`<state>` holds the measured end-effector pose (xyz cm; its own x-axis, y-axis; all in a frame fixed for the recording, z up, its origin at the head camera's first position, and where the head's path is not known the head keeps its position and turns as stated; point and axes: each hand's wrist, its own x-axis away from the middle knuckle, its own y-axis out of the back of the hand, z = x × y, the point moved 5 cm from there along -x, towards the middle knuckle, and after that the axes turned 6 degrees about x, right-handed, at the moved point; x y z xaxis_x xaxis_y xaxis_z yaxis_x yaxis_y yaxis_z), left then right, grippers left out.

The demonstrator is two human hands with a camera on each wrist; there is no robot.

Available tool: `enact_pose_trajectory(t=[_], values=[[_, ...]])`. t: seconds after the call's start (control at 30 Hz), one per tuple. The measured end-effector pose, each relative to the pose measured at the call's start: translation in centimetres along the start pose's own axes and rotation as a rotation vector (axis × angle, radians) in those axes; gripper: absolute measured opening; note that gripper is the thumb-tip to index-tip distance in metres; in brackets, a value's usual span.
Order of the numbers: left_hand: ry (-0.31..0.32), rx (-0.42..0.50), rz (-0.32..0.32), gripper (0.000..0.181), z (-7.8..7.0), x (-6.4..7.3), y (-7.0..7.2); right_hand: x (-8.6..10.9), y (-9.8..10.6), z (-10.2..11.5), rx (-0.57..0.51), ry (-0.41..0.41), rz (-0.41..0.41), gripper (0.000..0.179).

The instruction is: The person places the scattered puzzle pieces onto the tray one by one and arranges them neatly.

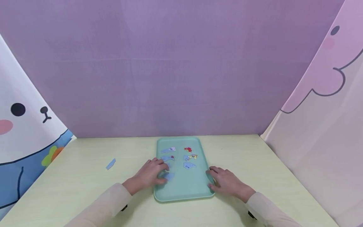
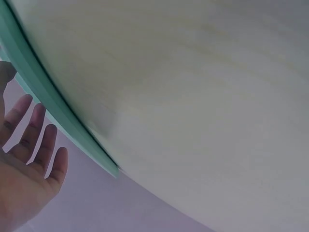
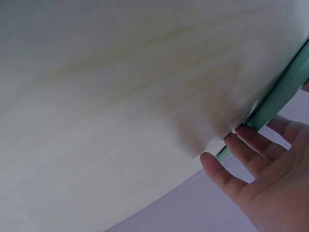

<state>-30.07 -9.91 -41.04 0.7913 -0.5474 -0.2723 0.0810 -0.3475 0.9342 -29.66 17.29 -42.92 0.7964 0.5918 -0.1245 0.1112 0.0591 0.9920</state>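
A mint-green tray (image 1: 187,190) lies on the table with several flat puzzle pieces in two columns. Over its left rim hovers my left hand (image 1: 151,172), fingers spread and loosely bent, nearest to a pale blue piece (image 1: 169,176) and partly covering another blue one. Nothing shows between these fingers in the left wrist view. Beside the right rim is my right hand (image 1: 227,182), its fingertips at the tray's edge; in the right wrist view the fingers reach out loosely, some meeting the tabletop. The right column holds a red piece (image 1: 188,149), a yellow-and-blue piece (image 1: 193,156) and a light blue piece (image 1: 189,165).
Apart from the tray, a single blue piece (image 1: 111,164) lies on the pale wooden table (image 1: 130,151) to the left. A purple cloth (image 1: 170,69) hangs behind the table, and printed cartoon curtains stand at both sides.
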Motion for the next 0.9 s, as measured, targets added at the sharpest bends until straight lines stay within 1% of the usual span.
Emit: enact_pose_trajectory(t=[0.23, 0.5, 0.6, 0.77, 0.9], values=[[0.013, -0.024, -0.047, 0.034, 1.4, 1.0, 0.9, 0.0, 0.1, 0.1, -0.002, -0.008, 0.009, 0.050], [0.079, -0.011, -0.090, 0.035, 3.5, 2.3, 2.4, 0.0, 0.2, 0.1, -0.007, -0.017, 0.013, 0.050], [0.099, -0.029, -0.099, 0.036, 4.5, 2.8, 2.7, 0.0, 0.1, 0.0, -0.011, -0.014, 0.013, 0.050], [0.106, -0.069, -0.126, 0.035, 5.6, 3.6, 3.2, 0.0, 0.1, 0.0, -0.008, -0.008, 0.013, 0.049], [0.120, -0.079, -0.141, 0.033, 6.5, 4.2, 3.8, -0.1, 0.0, 0.0, -0.007, -0.004, 0.011, 0.050]])
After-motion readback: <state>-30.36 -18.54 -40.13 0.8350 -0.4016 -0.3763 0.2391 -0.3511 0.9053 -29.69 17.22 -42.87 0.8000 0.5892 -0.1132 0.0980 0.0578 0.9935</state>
